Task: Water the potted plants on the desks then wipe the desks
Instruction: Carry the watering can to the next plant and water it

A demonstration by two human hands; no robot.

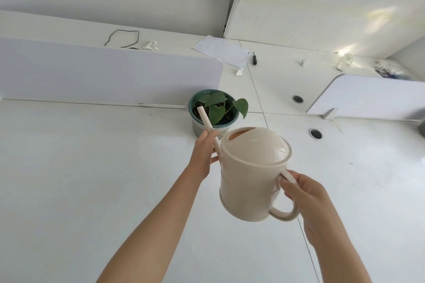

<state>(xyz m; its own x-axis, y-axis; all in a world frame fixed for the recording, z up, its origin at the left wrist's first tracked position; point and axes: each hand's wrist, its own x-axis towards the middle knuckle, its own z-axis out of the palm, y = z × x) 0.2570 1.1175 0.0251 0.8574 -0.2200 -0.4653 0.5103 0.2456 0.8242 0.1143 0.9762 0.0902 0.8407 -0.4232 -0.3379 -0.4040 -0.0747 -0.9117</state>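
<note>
Fingers (pixel 208 139) steady spout (pixel 208 123) angled into pot (pixel 195 108).

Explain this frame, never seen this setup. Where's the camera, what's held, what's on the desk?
No robot here: one wide-angle camera worn on a person's head looks forward and down at their bare hands. The right hand grips the handle of a beige watering can; the left hand steadies its long spout, whose tip sits over the soil of a green potted plant. On the white desk beyond lie a sheet of paper, crumpled tissue, a black cord loop and a screwdriver. Pale dividers separate the desks.
</note>
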